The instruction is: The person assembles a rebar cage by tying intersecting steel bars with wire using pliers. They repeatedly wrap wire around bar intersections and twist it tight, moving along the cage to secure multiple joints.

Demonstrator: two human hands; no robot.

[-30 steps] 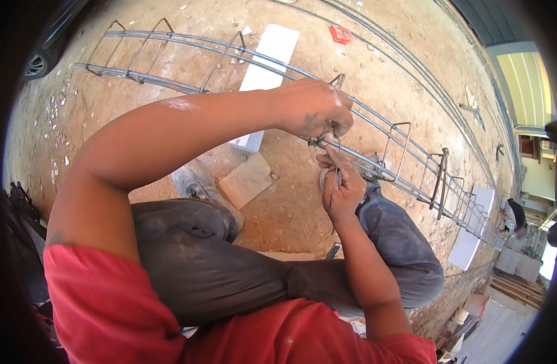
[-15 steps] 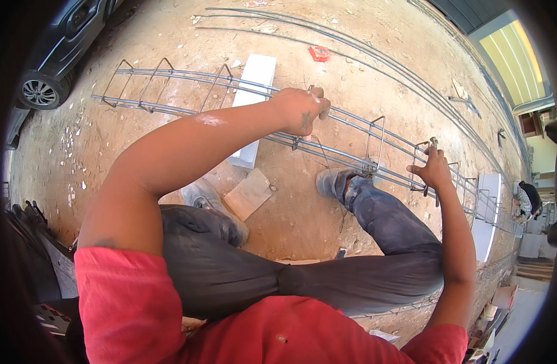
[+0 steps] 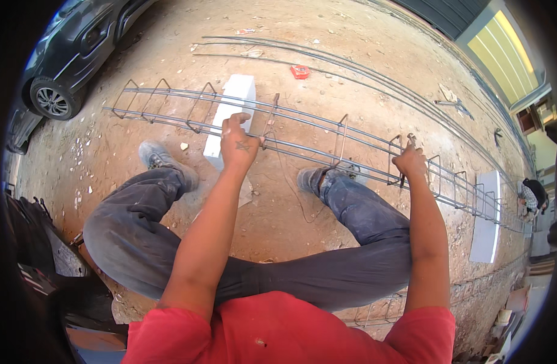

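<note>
On bare dirt ground, a long rebar cage lies crosswise before the seated person. The left hand grips its near bars; the right hand clutches a stirrup farther right.

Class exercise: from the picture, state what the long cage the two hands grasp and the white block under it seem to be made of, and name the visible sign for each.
The cage: probably steel bar, dull grey-brown, thin rods looped by bent stirrups. The white block: likely foam or light concrete; matte, sharp-edged, plain white, so the look leaves it open. The left hand and right hand each grasp the cage.
</note>
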